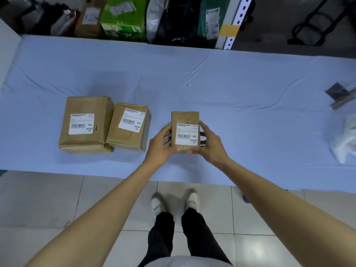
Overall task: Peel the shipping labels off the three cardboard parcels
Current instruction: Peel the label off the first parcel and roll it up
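Observation:
Three brown cardboard parcels lie on a table covered in a pale blue cloth [192, 74]. The large parcel [86, 105] at the left carries a white label [81, 123]. Touching its right side, the medium parcel [133, 139] bears its own white label [133, 120]. The small parcel [185, 117] is near the table's front edge, with a white label [187, 134] flat on its top. My left hand [159, 146] grips its left side and my right hand [211, 143] grips its right side, thumbs along the front edge.
Behind the table stand more parcels: a green box [123, 18], a brown box [88, 20], dark bags and a dark green packet [210, 20]. White plastic wrapping [344, 143] and a dark object [339, 93] lie at the right end. Tiled floor and my feet are below.

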### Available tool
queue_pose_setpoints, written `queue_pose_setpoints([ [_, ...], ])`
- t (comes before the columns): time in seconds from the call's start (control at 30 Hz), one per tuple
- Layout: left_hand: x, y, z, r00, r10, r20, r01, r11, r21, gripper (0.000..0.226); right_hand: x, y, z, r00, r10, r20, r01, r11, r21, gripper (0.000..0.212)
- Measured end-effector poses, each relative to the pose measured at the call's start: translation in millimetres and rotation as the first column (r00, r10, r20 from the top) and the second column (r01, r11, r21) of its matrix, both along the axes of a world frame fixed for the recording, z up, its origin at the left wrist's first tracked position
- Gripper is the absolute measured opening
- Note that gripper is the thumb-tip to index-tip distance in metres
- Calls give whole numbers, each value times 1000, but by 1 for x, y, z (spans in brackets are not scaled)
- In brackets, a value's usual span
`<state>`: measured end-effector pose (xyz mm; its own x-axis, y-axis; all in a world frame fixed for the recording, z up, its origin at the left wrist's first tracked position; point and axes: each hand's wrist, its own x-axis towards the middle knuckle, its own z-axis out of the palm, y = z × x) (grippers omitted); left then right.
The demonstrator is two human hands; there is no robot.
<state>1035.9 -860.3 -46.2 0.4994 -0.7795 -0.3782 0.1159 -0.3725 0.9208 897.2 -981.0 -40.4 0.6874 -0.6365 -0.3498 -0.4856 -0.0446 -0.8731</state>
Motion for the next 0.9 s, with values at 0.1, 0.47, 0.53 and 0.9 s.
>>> queue_pose_setpoints([
  [0.1, 1, 0, -1, 1000, -8, -10, 7, 1000, -13, 86, -1, 0, 0, 1000, -13, 6, 13, 1000, -8, 98],
  [0.47, 2, -3, -4, 987, -109, 118, 104, 994, 46, 74, 0, -3, 3, 999, -31, -34, 31, 1000, 2, 104],
  [0.53, 2, -4, -3, 979, -136, 149, 126, 989, 71, 74, 1, -4, 4, 999, -14, -48, 15, 1000, 8, 104],
  [0.9, 2, -8, -6, 949, -180, 258, 135, 974, 180, 80, 1, -3, 8, 999, -15, -51, 16, 1000, 11, 98],
])
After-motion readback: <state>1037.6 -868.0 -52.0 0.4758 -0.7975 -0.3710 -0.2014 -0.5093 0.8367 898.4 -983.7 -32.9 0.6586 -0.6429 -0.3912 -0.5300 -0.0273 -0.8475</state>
